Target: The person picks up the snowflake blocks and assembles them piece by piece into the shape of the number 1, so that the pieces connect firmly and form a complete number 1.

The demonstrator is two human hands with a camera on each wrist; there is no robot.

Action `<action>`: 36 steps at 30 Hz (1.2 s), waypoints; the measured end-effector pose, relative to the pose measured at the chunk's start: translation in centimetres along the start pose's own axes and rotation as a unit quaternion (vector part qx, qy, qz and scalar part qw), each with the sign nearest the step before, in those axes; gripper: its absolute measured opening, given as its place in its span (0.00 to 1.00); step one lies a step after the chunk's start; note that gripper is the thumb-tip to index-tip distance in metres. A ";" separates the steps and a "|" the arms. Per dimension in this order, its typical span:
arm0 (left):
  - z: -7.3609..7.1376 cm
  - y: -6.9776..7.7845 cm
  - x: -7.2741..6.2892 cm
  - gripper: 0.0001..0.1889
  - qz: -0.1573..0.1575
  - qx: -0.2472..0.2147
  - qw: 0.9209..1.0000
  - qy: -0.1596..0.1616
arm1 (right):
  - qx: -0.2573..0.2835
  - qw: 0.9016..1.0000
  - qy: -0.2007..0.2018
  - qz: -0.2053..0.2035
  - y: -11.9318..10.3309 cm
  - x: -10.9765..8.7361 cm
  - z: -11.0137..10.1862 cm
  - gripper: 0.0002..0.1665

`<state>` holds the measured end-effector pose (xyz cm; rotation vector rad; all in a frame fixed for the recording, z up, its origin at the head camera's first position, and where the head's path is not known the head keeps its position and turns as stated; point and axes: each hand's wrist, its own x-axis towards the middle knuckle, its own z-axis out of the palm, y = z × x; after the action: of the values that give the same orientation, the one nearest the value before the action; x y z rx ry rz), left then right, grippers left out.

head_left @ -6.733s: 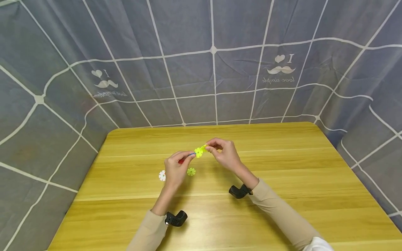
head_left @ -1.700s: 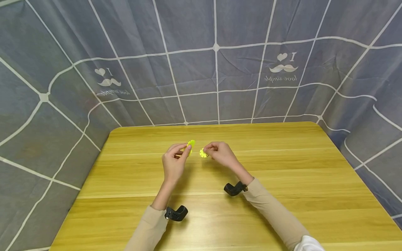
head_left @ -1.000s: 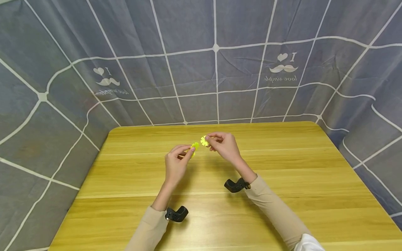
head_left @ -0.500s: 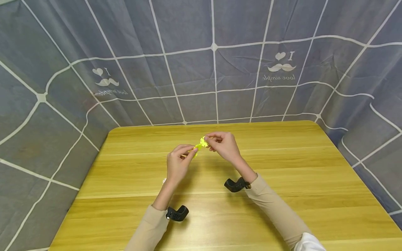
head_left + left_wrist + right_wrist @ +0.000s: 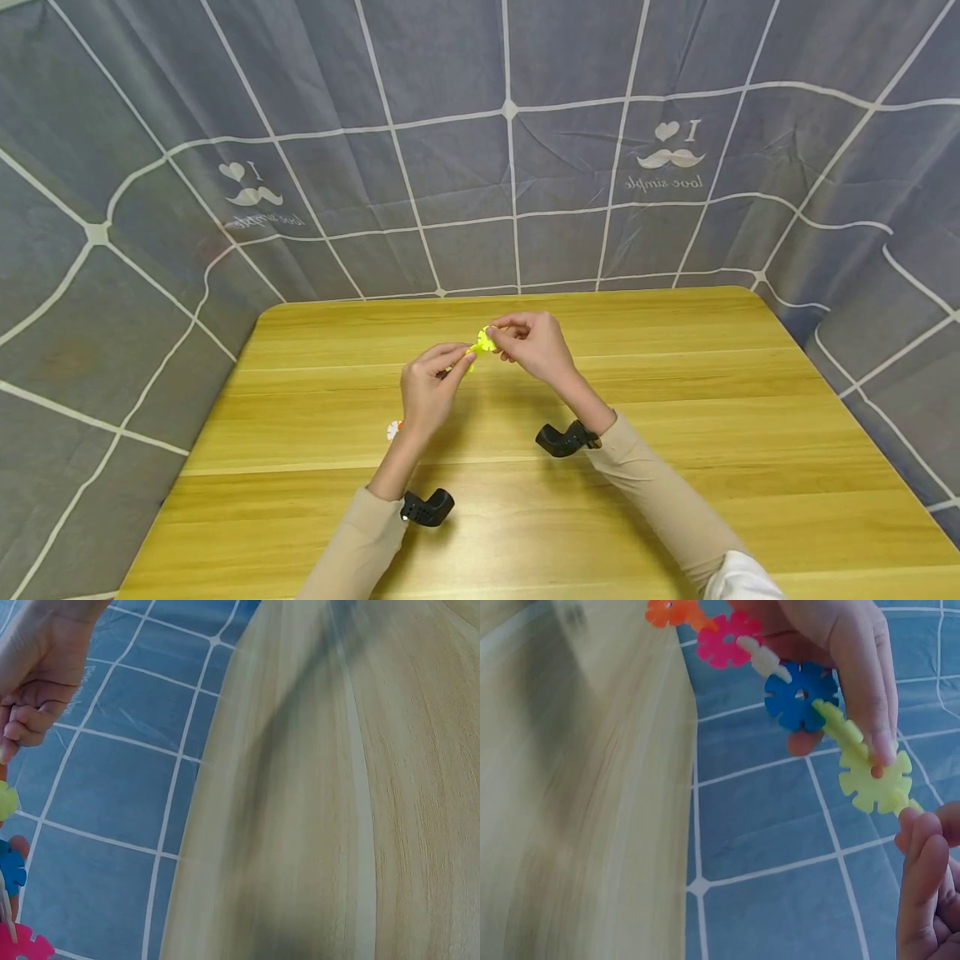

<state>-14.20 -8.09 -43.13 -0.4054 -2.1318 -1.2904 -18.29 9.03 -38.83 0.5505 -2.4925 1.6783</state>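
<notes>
A chain of interlocked snowflake discs hangs from my left hand (image 5: 427,387), which pinches it near its yellow end. In the right wrist view the chain shows an orange disc (image 5: 667,611), a pink disc (image 5: 718,645), a white disc (image 5: 761,656), a blue disc (image 5: 791,709) and yellow discs (image 5: 859,784). My right hand (image 5: 536,346) pinches the last yellow disc (image 5: 486,338) at the chain's end, its fingertips close to the left ones. Only the pink disc (image 5: 22,945), blue disc (image 5: 11,870) and a bit of yellow show in the left wrist view.
A white disc (image 5: 393,430) with some orange beside it shows past my left wrist. Both hands are above the wood-grain table (image 5: 675,467). A grey curtain with white lines (image 5: 465,183) stands behind it. A black camera (image 5: 427,508) sits on my left wrist.
The loose green disc on the table is gone from its spot. My hands were apart with separate yellow discs; they have come together, and the right hand's disc now meets the chain.
</notes>
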 end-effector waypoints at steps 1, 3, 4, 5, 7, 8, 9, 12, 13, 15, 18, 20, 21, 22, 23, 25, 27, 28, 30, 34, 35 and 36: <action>0.0 0.0 0.0 0.08 0.004 0.001 1.000 0.003 | 0.004 1.000 0.001 0.000 0.0 0.0 0.0 0.12; 0.1 0.0 0.0 0.07 0.014 0.003 1.000 0.008 | 0.015 1.000 0.003 -0.001 -0.1 -0.1 0.1 0.12; 0.1 0.0 0.0 0.07 0.019 0.005 1.000 0.012 | 0.023 1.000 0.005 0.002 -0.1 -0.2 0.1 0.11; 0.1 0.0 0.0 0.07 0.023 0.006 1.000 0.014 | 0.030 1.000 0.005 0.005 0.0 -0.2 0.2 0.11; 0.2 -0.1 0.0 0.07 0.033 0.006 0.999 0.020 | 0.043 0.999 0.006 0.012 0.0 -0.3 0.4 0.11; 0.2 -0.1 0.0 0.06 0.038 0.006 0.999 0.023 | 0.046 0.999 0.006 0.014 0.1 -0.4 0.5 0.11; 0.2 -0.1 0.0 0.06 0.042 0.005 0.999 0.027 | 0.047 0.999 0.007 0.017 0.1 -0.5 0.7 0.11; 0.2 -0.1 0.0 0.06 0.049 0.000 0.998 0.034 | 0.047 0.999 0.012 0.022 0.1 -0.5 0.9 0.11; 0.2 -0.1 0.1 0.06 0.049 0.000 0.998 0.035 | 0.046 0.999 0.015 0.023 0.1 -0.4 0.8 0.11; 0.2 0.0 0.2 0.06 0.044 0.001 0.999 0.032 | 0.048 0.998 0.018 0.026 0.0 -0.3 0.8 0.10; 0.1 0.2 0.4 0.07 0.023 0.000 1.000 0.019 | 0.049 0.998 0.013 0.032 -0.1 -0.1 0.5 0.11; 0.0 0.3 0.5 0.08 0.003 -0.005 1.000 0.009 | 0.054 0.998 0.006 0.041 0.0 0.0 0.5 0.12; 0.0 0.3 0.5 0.08 -0.007 -0.007 1.000 0.004 | 0.056 0.997 0.003 0.045 0.0 0.1 0.4 0.12; 0.0 0.3 0.5 0.08 -0.016 -0.011 1.000 0.000 | 0.058 0.997 -0.001 0.047 0.1 0.1 0.4 0.12; -0.1 0.3 0.5 0.08 -0.023 -0.013 1.000 -0.004 | 0.062 0.997 -0.003 0.050 0.1 0.2 0.4 0.13; -0.1 0.4 0.6 0.09 -0.035 -0.019 0.999 -0.009 | 0.070 0.996 -0.007 0.052 0.2 0.3 0.3 0.14; -0.1 0.4 0.7 0.09 -0.044 -0.024 0.999 -0.012 | 0.078 0.996 -0.010 0.053 0.3 0.4 0.3 0.15; -0.2 0.4 0.7 0.09 -0.047 -0.027 0.998 -0.014 | 0.081 0.995 -0.011 0.053 0.4 0.4 0.3 0.15; -0.2 0.5 0.8 0.10 -0.052 -0.035 0.998 -0.016 | 0.088 0.994 -0.012 0.057 0.5 0.5 0.2 0.16; -0.1 0.6 0.9 0.09 -0.069 -0.049 0.996 -0.017 | 0.093 0.994 -0.011 0.059 0.6 0.6 0.1 0.17; -0.1 0.6 0.9 0.09 -0.075 -0.051 0.996 -0.016 | 0.094 0.994 -0.011 0.059 0.6 0.6 0.1 0.17; -0.1 0.6 0.9 0.09 -0.082 -0.054 0.995 -0.014 | 0.096 0.994 -0.011 0.058 0.7 0.6 0.1 0.17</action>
<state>-14.55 -7.94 -42.15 -0.3002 -2.1620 -1.5053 -19.04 9.05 -39.28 0.4484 -2.4367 1.9790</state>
